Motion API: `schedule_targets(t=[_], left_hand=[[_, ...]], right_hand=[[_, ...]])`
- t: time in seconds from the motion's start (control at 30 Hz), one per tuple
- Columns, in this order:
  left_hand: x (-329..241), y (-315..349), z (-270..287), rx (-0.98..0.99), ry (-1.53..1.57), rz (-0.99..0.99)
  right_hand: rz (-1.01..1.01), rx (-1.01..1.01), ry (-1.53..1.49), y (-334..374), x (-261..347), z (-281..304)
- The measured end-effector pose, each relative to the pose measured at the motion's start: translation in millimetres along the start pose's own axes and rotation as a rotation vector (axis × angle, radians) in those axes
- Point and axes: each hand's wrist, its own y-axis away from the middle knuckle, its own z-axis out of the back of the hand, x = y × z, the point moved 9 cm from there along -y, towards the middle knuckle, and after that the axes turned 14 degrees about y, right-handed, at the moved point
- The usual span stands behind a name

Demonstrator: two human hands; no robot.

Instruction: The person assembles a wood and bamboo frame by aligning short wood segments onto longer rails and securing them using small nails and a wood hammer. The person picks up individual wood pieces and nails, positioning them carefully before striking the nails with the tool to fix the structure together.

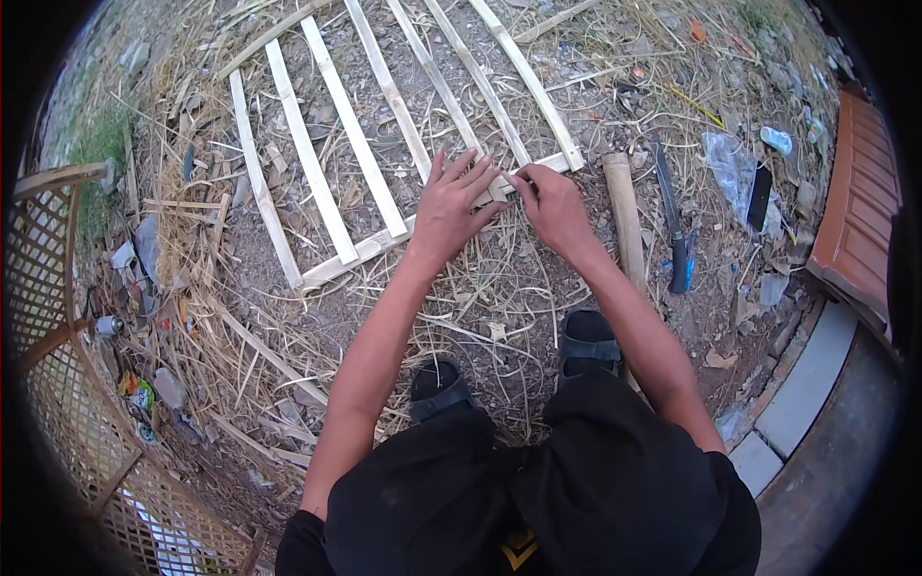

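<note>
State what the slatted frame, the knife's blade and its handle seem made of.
Slatted frame: probably bamboo or wood, unpainted, from its pale, streaked strips. Knife blade: likely metal, dull grey, being long and thin. Knife handle: perhaps plastic or rubber, from its even black.

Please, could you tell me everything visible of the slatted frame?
The slatted frame lies on littered ground: seven pale slats, looking like wood or bamboo, side by side across a near crosspiece. A far crosspiece shows partly; the picture's edge cuts the rest. The left hand and right hand touch its near side.
</note>
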Motion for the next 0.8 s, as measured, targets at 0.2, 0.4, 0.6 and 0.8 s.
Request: schedule_targets(t=[0.2,0.4,0.6,0.8], left_hand=[[4.8,1.2,4.0,-0.079,0.077,-0.006],[6.8,2.2,4.3,-0.09,0.084,-0.002],[7.5,2.3,5.5,-0.1,0.092,0.0],[14.2,1.1,2.8,-0.107,0.139,0.061]], right_hand=[[0.084,0.041,0.031,-4.9,5.2,-10.2],[0.077,0.059,0.086,-6.3,8.7,-9.9],[0.124,0.026,0.086,-6.4,15.1,-5.8],[0.154,0.016,0.048,-8.1,23.8,-4.0]])
